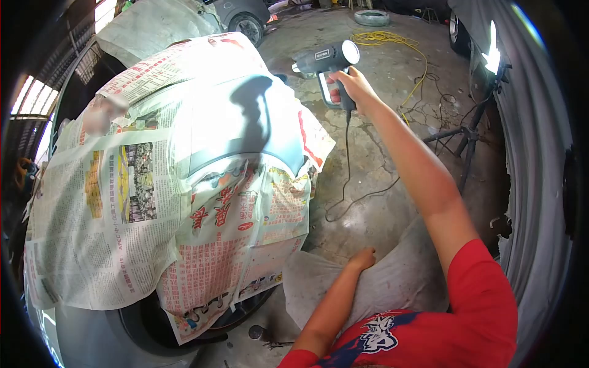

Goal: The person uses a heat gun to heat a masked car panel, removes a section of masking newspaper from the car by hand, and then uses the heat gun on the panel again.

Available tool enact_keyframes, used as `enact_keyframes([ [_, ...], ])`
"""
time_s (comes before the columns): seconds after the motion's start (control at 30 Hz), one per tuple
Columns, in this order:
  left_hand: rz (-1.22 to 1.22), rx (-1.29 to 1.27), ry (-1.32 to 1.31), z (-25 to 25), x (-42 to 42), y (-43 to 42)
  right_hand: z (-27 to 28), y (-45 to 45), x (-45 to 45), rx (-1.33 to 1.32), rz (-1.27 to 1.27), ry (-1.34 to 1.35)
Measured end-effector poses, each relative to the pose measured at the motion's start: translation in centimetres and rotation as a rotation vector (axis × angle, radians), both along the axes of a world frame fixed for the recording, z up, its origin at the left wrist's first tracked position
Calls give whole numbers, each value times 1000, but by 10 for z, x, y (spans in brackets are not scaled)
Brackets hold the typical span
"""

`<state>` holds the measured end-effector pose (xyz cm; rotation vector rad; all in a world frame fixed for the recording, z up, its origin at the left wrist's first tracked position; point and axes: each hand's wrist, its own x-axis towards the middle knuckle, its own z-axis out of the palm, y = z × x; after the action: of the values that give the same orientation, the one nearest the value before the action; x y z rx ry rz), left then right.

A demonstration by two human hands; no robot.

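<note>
My right hand (pixel 348 88) is closed round the handle of a black heat gun (pixel 328 59) held out at arm's length. Its metal nozzle points left, toward a car body panel (pixel 208 122) framed by taped newspaper (pixel 227 214). A gap separates the nozzle from the panel, and a dark shadow of the gun and hand falls across the brightly lit surface. From the gun, a power cord (pixel 348 156) hangs to the floor. My left hand (pixel 363 259) rests on my knee in grey trousers (pixel 392 276); its fingers curve over the far side, mostly out of sight.
A bright work lamp (pixel 492 52) stands on a black tripod (pixel 469 132) to the right, near a grey draped sheet (pixel 534 153). A coiled yellow cable (pixel 383 38) and a tyre (pixel 371 17) lie on the concrete floor. Another car (pixel 242 15) is at the back.
</note>
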<state>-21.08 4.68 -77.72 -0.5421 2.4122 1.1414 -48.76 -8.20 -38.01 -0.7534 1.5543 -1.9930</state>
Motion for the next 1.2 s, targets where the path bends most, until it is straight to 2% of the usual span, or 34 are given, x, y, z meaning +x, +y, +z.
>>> enact_keyframes([
  [0.07,19,11,-5,-5,2,-1,5,-7,-7,-1,7,-17],
  [0.27,56,3,-53,29,9,-1,1,-17,-16,22,6,-44],
  [0.47,53,-6,-68,14,9,-3,8,-8,-15,-17,41,-67],
  [0.6,22,-23,-112,31,4,0,23,12,-3,-55,104,-27],
  [0.7,-16,-33,-76,9,1,-1,35,29,12,-95,148,1],
  [0.8,21,-12,-66,3,-1,0,46,46,32,-136,188,14],
  [0.9,-42,-19,-64,7,-4,2,62,62,57,-155,221,58],
  [1.1,-13,19,-31,-24,-11,4,80,90,105,-235,290,165],
  [1.2,-32,2,-66,-16,-14,5,76,103,116,-229,346,225],
])
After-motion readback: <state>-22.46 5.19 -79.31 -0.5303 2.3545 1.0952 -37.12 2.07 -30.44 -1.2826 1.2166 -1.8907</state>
